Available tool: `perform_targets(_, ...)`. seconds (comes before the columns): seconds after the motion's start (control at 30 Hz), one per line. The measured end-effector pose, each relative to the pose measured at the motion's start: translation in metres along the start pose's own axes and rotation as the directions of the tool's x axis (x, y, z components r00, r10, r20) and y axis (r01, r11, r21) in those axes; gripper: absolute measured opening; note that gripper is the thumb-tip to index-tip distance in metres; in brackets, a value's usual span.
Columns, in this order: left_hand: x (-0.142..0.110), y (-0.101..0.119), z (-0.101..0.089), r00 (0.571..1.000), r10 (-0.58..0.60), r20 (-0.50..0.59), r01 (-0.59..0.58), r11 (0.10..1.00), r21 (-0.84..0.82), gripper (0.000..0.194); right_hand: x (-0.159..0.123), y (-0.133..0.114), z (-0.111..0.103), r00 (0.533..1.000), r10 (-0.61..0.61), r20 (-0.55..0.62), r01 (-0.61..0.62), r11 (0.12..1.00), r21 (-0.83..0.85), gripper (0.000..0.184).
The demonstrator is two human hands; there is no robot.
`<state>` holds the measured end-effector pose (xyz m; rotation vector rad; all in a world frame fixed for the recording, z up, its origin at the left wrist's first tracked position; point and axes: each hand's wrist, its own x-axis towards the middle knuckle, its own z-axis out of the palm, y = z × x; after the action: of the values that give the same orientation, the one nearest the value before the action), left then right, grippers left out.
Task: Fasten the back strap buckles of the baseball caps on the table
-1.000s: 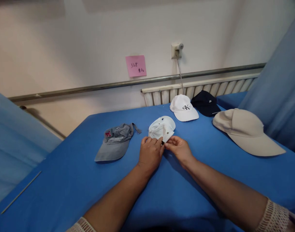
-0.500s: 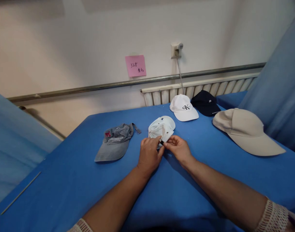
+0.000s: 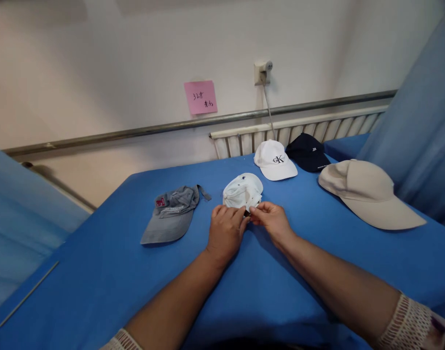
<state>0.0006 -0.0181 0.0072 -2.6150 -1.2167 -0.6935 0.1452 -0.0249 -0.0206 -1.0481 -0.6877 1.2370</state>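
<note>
A pale, near-white baseball cap (image 3: 242, 191) lies in the middle of the blue-covered table, its brim pointing away from me. My left hand (image 3: 227, 227) is closed on the near left edge of its back. From the right, my right hand (image 3: 271, 221) pinches the cap's back edge, thumb and fingers together. Between my fingertips a small dark bit of the cap's back shows; its exact form is hidden. Left of my hands rests a grey cap (image 3: 173, 214) with a red patch and a loose strap end.
A white cap (image 3: 275, 160) with black letters and a dark navy cap (image 3: 308, 153) sit at the back. At the right is a large beige cap (image 3: 371, 194). A thin stick (image 3: 28, 294) lies at the left edge. Behind stand a radiator (image 3: 244, 142) and a metal rail (image 3: 145, 131).
The white flap at the pale cap's back has turned down toward my fingers. My right fingers have shifted slightly at the back edge. The view has moved a little.
</note>
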Motion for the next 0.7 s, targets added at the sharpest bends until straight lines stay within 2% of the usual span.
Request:
perform_targets(0.43, 0.003, 0.008, 0.0, 0.997, 0.05, 0.055, -0.056, 0.992, 0.114, 0.021, 0.008, 0.009, -0.006, 0.993, -0.122, 0.002, 0.121, 0.983, -0.139, 0.039)
perform_targets(0.57, 0.004, 0.011, -0.001, 0.996, 0.045, 0.074, -0.056, 0.988, 0.145, 0.02, 0.01, 0.014, -0.009, 0.989, -0.146, 0.037, 0.151, 0.969, -0.196, 0.039)
perform_targets(0.7, 0.005, 0.01, 0.0, 0.996, 0.045, 0.071, -0.055, 0.987, 0.153, 0.018, 0.007, 0.015, -0.008, 0.984, -0.158, 0.078, 0.17, 0.97, -0.174, 0.035)
